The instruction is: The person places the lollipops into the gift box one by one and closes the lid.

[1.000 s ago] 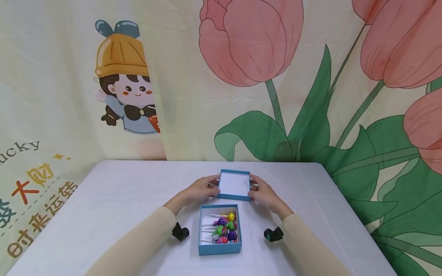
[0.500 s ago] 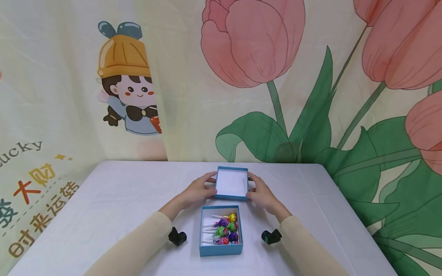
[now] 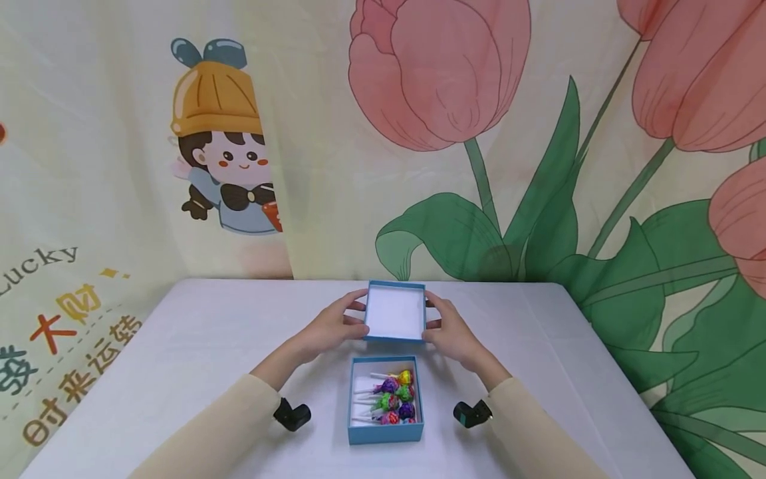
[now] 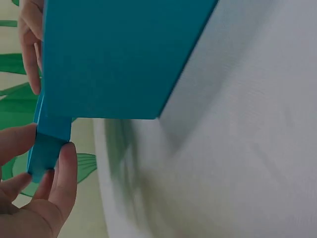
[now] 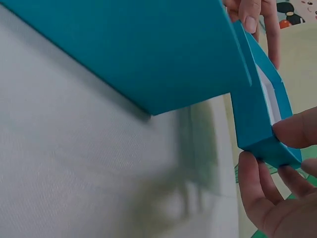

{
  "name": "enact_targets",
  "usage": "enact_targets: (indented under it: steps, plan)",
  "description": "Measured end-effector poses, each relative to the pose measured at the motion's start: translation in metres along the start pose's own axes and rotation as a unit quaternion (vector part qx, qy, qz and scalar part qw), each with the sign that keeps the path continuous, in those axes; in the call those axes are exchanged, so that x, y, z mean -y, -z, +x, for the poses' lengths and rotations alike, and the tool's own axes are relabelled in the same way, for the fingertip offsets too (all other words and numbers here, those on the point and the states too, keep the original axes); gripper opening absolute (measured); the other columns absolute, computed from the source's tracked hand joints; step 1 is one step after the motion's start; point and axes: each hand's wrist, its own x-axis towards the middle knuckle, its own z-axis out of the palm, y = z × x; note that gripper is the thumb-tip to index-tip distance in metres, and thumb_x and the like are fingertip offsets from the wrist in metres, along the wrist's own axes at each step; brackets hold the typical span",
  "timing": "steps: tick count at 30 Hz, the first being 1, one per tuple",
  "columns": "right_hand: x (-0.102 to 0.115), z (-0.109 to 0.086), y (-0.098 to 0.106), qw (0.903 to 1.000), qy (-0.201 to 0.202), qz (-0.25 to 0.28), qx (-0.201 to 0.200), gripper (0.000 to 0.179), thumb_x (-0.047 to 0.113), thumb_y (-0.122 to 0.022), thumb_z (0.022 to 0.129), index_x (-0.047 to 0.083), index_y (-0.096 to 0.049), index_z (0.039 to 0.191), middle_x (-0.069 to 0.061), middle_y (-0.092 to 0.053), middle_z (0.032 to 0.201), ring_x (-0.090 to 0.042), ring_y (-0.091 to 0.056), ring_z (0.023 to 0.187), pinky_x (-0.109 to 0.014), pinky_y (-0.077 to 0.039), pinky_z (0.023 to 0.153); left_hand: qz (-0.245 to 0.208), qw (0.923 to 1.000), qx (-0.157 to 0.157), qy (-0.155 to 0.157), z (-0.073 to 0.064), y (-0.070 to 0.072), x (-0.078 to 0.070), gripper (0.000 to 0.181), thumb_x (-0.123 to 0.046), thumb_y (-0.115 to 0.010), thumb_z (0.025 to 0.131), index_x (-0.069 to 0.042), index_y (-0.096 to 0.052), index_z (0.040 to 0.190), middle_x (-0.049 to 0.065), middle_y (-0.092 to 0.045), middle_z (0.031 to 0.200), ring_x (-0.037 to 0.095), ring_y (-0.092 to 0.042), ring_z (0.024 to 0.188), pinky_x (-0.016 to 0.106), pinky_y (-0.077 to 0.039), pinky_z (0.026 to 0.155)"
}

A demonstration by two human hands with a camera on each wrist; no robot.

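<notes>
Between both hands is a blue box lid (image 3: 395, 311), its white inside facing me in the head view. My left hand (image 3: 328, 327) pinches the lid's left side, thumb at the near corner and fingers along the edge. On the opposite side my right hand (image 3: 453, 334) grips it the same way. Nearer to me, an uncovered blue box (image 3: 385, 434) stands on the table, holding several wrapped lollipops (image 3: 389, 401) with white sticks pointing left. In the left wrist view the box wall (image 4: 114, 59) hides part of the lid (image 4: 49, 144); the right wrist view shows the lid (image 5: 257, 109) tilted.
A white cloth covers the table (image 3: 227, 346), whose far edge meets a printed curtain (image 3: 323, 166) with tulips and a cartoon figure. Black wrist devices (image 3: 292, 414) sit by both sleeves (image 3: 538, 426), on either side of the box.
Both hands have carried the lid slightly left and away from me, and it sits higher in the head view. The box with lollipops stays in place; the head view has shifted a little.
</notes>
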Motion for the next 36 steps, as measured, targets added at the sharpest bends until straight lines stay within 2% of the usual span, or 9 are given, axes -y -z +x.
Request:
enact_targets:
  steps: [9,14,21,25,30,36]
  plan:
    - [0.014,-0.009,0.005,0.9999,0.006,0.010,-0.003,0.084,0.001,-0.068,0.098,0.018,-0.027,0.169,-0.016,-0.043,0.158,-0.032,-0.061,0.121,-0.041,-0.061,0.094,0.017,0.9997,-0.014,-0.007,-0.019,0.004,-0.016,0.081,-0.021,-0.076,0.100,-0.027,-0.030,0.167,0.016,-0.052,0.155,0.036,-0.060,0.133,0.060,-0.054,0.104]
    - [0.017,-0.014,0.007,0.9998,0.011,0.014,0.002,0.082,0.002,-0.068,0.099,0.021,-0.029,0.169,-0.019,-0.049,0.155,-0.031,-0.062,0.120,-0.044,-0.061,0.094,0.021,0.9995,-0.021,-0.007,-0.024,0.005,-0.021,0.088,-0.020,-0.081,0.096,-0.031,-0.029,0.166,0.014,-0.054,0.152,0.033,-0.063,0.130,0.059,-0.056,0.102]
    - [0.021,-0.018,0.008,0.9995,0.031,0.002,0.000,0.085,0.003,-0.070,0.100,0.026,-0.026,0.169,-0.016,-0.053,0.150,-0.027,-0.063,0.115,-0.040,-0.062,0.092,0.044,0.9987,-0.023,-0.012,-0.026,0.007,-0.026,0.100,-0.016,-0.084,0.093,-0.033,-0.021,0.170,0.015,-0.055,0.149,0.028,-0.068,0.121,0.052,-0.059,0.098]
    - [0.022,-0.019,0.009,0.9989,0.046,0.003,-0.004,0.086,0.003,-0.069,0.100,0.026,-0.024,0.170,-0.016,-0.056,0.143,-0.025,-0.064,0.111,-0.038,-0.063,0.088,0.067,0.9971,-0.026,-0.026,-0.026,0.008,-0.027,0.099,-0.015,-0.082,0.095,-0.033,-0.019,0.170,0.016,-0.058,0.145,0.026,-0.070,0.116,0.047,-0.061,0.095]
    - [0.022,-0.019,0.010,0.9968,0.080,0.000,-0.006,0.087,0.000,-0.068,0.100,0.024,-0.024,0.170,-0.018,-0.057,0.137,-0.025,-0.065,0.106,-0.036,-0.064,0.083,0.103,0.9919,-0.044,-0.060,-0.026,0.009,-0.029,0.092,-0.015,-0.078,0.098,-0.032,-0.022,0.169,0.015,-0.062,0.137,0.025,-0.072,0.111,0.045,-0.063,0.091]
    - [0.022,-0.019,0.010,0.9937,0.111,-0.008,-0.016,0.083,-0.001,-0.068,0.100,0.025,-0.028,0.168,-0.018,-0.060,0.132,-0.024,-0.067,0.102,-0.033,-0.064,0.079,0.106,0.9884,-0.068,-0.086,-0.026,0.007,-0.031,0.083,-0.013,-0.076,0.100,-0.030,-0.028,0.165,0.015,-0.064,0.130,0.028,-0.071,0.111,0.040,-0.064,0.085]
